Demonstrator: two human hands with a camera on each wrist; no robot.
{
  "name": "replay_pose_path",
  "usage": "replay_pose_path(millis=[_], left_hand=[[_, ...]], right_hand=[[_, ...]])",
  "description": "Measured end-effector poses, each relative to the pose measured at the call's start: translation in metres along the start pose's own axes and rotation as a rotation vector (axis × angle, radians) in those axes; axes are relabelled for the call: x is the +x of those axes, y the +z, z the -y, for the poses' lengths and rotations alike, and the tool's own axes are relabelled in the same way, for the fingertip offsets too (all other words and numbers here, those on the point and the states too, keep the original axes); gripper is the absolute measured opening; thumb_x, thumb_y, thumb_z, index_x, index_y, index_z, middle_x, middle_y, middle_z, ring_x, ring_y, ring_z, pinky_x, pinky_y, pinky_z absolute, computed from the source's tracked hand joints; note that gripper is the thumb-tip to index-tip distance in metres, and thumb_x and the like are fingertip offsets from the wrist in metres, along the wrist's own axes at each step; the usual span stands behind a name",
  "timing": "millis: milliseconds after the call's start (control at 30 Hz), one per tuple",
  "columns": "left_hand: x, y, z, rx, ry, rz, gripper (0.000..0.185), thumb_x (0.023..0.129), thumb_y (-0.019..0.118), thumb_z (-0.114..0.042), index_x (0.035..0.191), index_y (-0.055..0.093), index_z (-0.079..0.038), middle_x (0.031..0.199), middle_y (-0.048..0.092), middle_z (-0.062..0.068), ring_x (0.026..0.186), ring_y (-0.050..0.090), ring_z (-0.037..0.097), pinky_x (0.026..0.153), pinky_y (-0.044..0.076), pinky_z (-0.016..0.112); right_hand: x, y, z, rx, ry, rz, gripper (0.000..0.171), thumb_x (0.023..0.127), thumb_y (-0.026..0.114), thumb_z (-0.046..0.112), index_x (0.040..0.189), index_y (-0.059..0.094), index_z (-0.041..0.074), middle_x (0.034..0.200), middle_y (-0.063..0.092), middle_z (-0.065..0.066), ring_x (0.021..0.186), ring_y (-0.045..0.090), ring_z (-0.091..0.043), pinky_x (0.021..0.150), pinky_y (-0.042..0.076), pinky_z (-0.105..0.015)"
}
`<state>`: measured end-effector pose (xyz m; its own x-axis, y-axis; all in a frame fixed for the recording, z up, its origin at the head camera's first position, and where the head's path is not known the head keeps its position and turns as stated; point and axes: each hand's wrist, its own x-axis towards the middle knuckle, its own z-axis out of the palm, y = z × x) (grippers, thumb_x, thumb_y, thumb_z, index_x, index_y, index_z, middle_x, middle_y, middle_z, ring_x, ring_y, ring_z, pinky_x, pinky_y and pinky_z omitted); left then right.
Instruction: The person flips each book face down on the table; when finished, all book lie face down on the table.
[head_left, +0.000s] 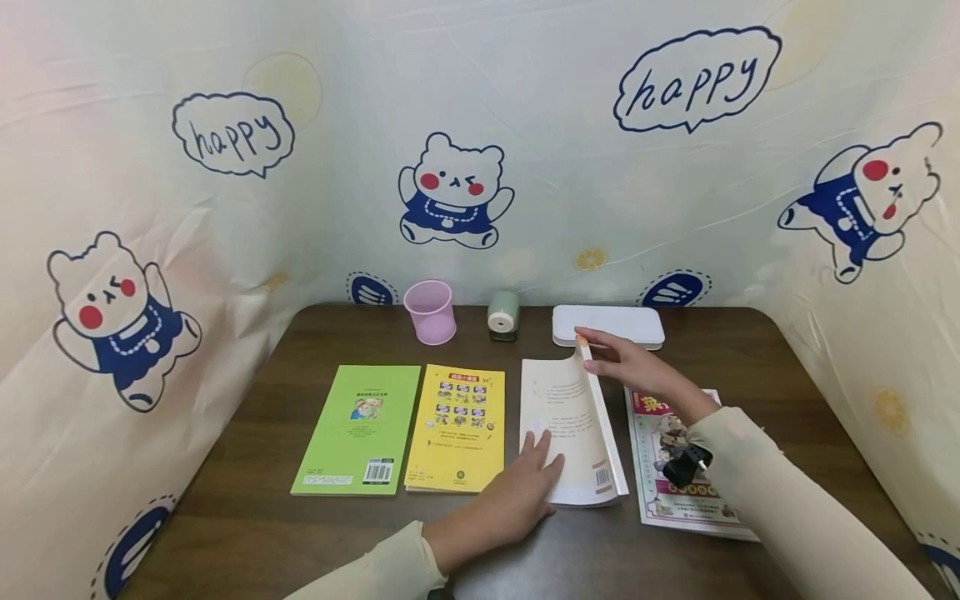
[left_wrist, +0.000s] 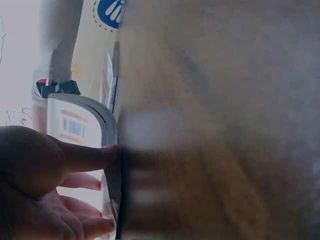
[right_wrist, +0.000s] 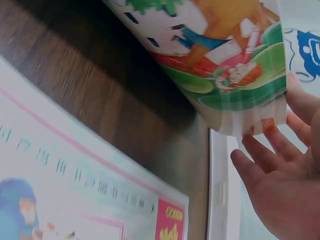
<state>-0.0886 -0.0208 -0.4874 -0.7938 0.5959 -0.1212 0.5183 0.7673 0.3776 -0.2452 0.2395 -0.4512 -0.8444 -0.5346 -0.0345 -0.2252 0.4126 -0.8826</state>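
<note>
The dark brown wooden worktop (head_left: 247, 508) has a row of books on it. From left to right lie a green book (head_left: 360, 429), a yellow book (head_left: 457, 427), a white book (head_left: 572, 433) and a picture magazine (head_left: 675, 462). At the far edge stand a pink cup (head_left: 431, 312), a small green pencil sharpener (head_left: 503, 315) and a flat white case (head_left: 609, 325).

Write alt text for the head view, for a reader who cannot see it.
A person's left hand presses flat on a white book on a dark wooden table, while the right hand lifts the book's far corner. Beside it lie a green book, a yellow book and a colourful magazine; behind stand a pink cup and a white case.
</note>
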Motion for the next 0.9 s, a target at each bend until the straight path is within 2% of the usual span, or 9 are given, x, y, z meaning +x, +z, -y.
replay_pose_path(millis=[267,467,700,900], left_hand=[[-0.002,-0.003,-0.003,0.102,-0.003,0.013,0.064,0.096,0.073,-0.027,0.154,0.050,-0.013,0.169,0.026,0.016,0.156,0.024,0.035,0.116,0.042,0.047],[-0.003,-0.004,-0.002,0.175,0.009,0.002,0.063,0.096,0.073,-0.030,0.153,0.052,-0.014,0.167,0.030,0.016,0.154,0.029,0.035,0.111,0.048,0.046],[-0.004,-0.003,0.000,0.207,-0.010,0.007,0.060,0.098,0.071,-0.032,0.153,0.052,-0.014,0.167,0.031,0.015,0.154,0.028,0.035,0.107,0.051,0.048],[-0.007,-0.004,0.002,0.211,-0.007,-0.009,0.059,0.098,0.071,-0.031,0.152,0.053,-0.014,0.167,0.033,0.014,0.154,0.029,0.034,0.107,0.051,0.047]], right_hand=[[-0.012,-0.009,-0.016,-0.081,0.031,0.013,0.067,0.106,0.060,0.022,0.163,0.028,0.008,0.162,0.035,-0.025,0.147,0.035,-0.049,0.111,0.042,-0.062],[-0.017,-0.014,-0.024,-0.051,0.039,0.044,0.069,0.106,0.059,0.016,0.162,0.023,0.000,0.158,0.039,-0.031,0.143,0.040,-0.050,0.110,0.045,-0.058],[-0.014,-0.013,-0.029,-0.009,0.079,0.056,0.068,0.105,0.058,0.010,0.161,0.022,-0.005,0.156,0.041,-0.032,0.143,0.040,-0.049,0.111,0.043,-0.053],[-0.011,-0.014,-0.032,-0.044,0.089,0.065,0.068,0.104,0.060,0.009,0.160,0.025,-0.005,0.155,0.044,-0.030,0.143,0.041,-0.048,0.113,0.040,-0.055]])
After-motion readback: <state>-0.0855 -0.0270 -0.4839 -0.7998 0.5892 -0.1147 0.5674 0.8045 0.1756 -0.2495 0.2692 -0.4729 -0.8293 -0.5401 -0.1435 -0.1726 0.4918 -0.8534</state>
